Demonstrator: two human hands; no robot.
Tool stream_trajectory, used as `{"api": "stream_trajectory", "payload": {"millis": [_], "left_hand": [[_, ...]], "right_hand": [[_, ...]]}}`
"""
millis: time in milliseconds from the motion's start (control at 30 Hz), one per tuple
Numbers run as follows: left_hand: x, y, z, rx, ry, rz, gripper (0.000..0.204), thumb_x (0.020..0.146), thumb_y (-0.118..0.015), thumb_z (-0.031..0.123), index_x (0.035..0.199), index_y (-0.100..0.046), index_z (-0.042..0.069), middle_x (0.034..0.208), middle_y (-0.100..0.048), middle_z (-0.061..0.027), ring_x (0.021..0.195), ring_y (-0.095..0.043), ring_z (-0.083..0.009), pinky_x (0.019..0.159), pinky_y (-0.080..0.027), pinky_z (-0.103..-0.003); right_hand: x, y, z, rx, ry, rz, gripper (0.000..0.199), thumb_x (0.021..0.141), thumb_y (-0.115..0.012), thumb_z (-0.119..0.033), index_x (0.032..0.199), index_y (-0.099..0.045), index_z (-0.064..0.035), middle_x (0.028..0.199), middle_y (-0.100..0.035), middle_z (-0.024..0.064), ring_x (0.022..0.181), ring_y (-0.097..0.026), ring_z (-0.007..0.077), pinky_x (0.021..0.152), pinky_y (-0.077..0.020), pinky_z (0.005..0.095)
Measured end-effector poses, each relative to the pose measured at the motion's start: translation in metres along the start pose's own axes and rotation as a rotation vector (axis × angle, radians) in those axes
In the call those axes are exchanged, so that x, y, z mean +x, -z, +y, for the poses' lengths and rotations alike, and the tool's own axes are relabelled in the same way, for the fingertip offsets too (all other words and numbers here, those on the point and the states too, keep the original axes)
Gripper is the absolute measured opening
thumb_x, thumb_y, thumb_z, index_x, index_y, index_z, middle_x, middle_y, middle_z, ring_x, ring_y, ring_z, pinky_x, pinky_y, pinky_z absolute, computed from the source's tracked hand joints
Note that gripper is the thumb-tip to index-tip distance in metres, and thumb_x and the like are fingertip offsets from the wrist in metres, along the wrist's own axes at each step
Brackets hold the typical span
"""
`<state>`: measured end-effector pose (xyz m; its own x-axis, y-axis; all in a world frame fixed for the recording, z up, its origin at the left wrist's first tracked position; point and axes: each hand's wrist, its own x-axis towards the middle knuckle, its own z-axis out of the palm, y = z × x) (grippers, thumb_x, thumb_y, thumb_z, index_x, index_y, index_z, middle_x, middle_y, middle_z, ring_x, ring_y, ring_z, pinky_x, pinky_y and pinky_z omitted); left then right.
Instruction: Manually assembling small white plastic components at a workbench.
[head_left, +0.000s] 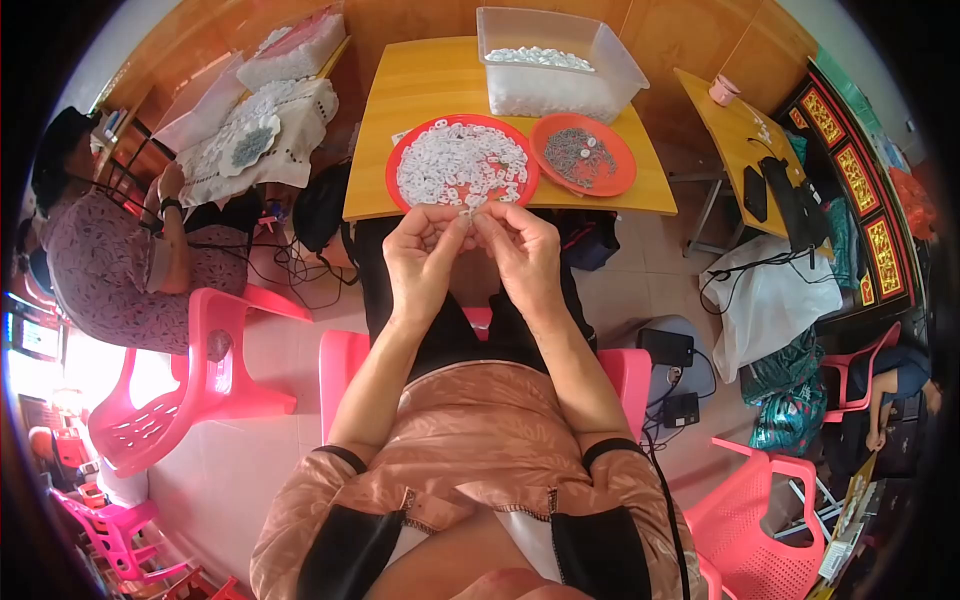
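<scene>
My left hand (424,258) and my right hand (522,252) meet just in front of the table's near edge. Thumbs and fingertips of both are pinched together on a small white plastic piece (473,202), mostly covered by the fingers. Right beyond them lies a round red tray (393,168) spread with many small white plastic pieces (440,165). Beside it on the right, an orange-red plate (622,150) holds a heap of small grey metal parts (575,160), too small to name, with a few white pieces among them.
A clear plastic bin (560,105) of white pieces stands at the back of the yellow table (420,75). At left a person (130,240) works at a cloth-covered table (300,120). Pink chairs (215,350) stand around, and cables run across the floor. A second yellow table (740,140) is at right.
</scene>
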<state>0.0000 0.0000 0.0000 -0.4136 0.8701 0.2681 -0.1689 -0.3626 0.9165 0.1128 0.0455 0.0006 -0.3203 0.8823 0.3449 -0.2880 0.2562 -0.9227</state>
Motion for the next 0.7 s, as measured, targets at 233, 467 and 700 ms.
{"api": "stream_trajectory", "payload": {"millis": [233, 467, 700], "left_hand": [[0.006, 0.011, -0.01, 0.055, 0.045, 0.009, 0.009, 0.087, -0.06, 0.005, 0.091, -0.059, -0.002, 0.078, -0.065, -0.0066, 0.068, -0.061, -0.0078, 0.061, -0.047, -0.019], [0.024, 0.036, -0.008, -0.114, 0.058, 0.134, 0.009, 0.087, -0.059, 0.007, 0.092, -0.059, 0.0, 0.078, -0.066, -0.0096, 0.063, -0.059, -0.0104, 0.061, -0.044, -0.02], [0.03, 0.051, -0.003, -0.197, 0.055, 0.193, 0.012, 0.087, -0.059, 0.01, 0.095, -0.059, 0.001, 0.079, -0.066, -0.0091, 0.062, -0.057, -0.0085, 0.061, -0.043, -0.02]], "right_hand": [[0.004, 0.002, 0.02, -0.001, -0.073, -0.04, 0.013, 0.088, -0.059, -0.007, 0.093, -0.064, 0.0033, 0.072, -0.063, 0.0035, 0.062, -0.056, 0.0054, 0.057, -0.0445, 0.0177], [0.04, 0.056, 0.066, -0.159, -0.123, 0.097, 0.023, 0.09, -0.057, -0.018, 0.103, -0.064, 0.0001, 0.078, -0.064, 0.0038, 0.064, -0.055, 0.0069, 0.06, -0.0444, 0.0205], [0.07, 0.058, 0.078, -0.841, 0.179, -0.014, 0.015, 0.075, -0.065, -0.012, 0.087, -0.069, -0.0052, 0.08, -0.067, 0.0135, 0.073, -0.065, 0.0255, 0.064, -0.0492, 0.0351]]}}
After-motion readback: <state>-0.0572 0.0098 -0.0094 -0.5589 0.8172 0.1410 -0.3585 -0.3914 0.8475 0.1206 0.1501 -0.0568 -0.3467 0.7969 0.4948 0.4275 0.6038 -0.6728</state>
